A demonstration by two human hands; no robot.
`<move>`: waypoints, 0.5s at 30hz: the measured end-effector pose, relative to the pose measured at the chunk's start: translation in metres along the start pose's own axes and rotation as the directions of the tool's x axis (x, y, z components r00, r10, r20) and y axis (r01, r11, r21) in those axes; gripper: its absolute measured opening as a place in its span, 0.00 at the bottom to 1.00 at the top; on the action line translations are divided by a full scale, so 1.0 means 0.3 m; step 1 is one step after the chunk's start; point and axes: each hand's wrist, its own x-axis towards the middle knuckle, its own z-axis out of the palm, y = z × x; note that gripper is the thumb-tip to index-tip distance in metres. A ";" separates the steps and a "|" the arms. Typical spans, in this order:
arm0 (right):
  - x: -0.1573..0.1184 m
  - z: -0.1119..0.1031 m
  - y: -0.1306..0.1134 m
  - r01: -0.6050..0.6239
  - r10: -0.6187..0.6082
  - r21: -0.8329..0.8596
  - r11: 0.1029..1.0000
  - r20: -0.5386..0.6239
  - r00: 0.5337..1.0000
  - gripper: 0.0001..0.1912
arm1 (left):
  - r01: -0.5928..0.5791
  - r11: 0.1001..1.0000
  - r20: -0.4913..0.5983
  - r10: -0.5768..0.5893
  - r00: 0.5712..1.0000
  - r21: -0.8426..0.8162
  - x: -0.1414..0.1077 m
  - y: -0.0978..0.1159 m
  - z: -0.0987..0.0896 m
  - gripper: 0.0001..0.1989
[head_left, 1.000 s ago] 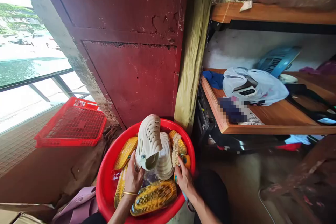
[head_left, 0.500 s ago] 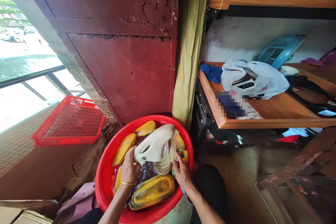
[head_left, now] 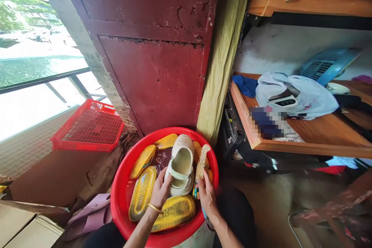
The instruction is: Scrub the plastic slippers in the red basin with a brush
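A white clog (head_left: 183, 151) is held over the red basin (head_left: 116, 197), its foot opening facing up and its toe away from me. My left hand (head_left: 160, 190) grips the clog near its heel strap. A second pale shoe (head_left: 189, 189) partly shows beneath it, mostly hidden. My right hand (head_left: 207, 193) is closed around the lower end of a scrub brush (head_left: 202, 161), held nearly upright beside the clog and apart from it. Yellow slippers with wavy soles (head_left: 177, 211) lie in dark water around the basin's inside.
A red plastic crate (head_left: 90, 128) stands at the left. Purple slippers (head_left: 90, 215) and cardboard (head_left: 26, 221) lie left of the basin. A maroon door (head_left: 154, 73) rises behind it. At the right, a wooden shelf (head_left: 314, 149) bears a white plastic bag (head_left: 308, 95) and a blue fan (head_left: 328, 66).
The white clog has turned from lying sideways, toe to the right, to opening up with toe away. The brush has come away from it. The camera view has swung slightly left.
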 end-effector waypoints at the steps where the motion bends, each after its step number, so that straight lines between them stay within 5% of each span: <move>1: 0.000 -0.005 0.000 -0.019 0.019 0.034 0.999 0.004 1.000 0.40 | 0.007 0.999 0.015 -0.007 1.000 -0.050 -0.013 -0.009 0.041 0.33; 4: 0.005 -0.023 -0.001 0.016 -0.012 0.034 0.999 -0.099 0.995 0.41 | 0.057 0.998 0.044 -0.058 0.997 0.004 -0.030 -0.033 0.148 0.31; 7: 0.007 -0.035 0.005 0.052 -0.058 -0.051 0.997 -0.144 0.988 0.42 | 0.055 0.984 0.036 -0.062 0.997 0.168 -0.010 -0.048 0.155 0.24; 12: -0.001 -0.029 0.014 0.066 -0.071 -0.073 0.995 -0.078 0.994 0.42 | 0.015 0.943 -0.052 0.003 0.999 0.332 0.024 -0.130 -0.098 0.24; 15: 0.005 -0.019 0.010 0.118 -0.131 -0.107 0.987 -0.125 0.983 0.41 | 0.178 0.751 -0.201 -0.062 0.978 0.636 0.014 -0.228 -0.242 0.35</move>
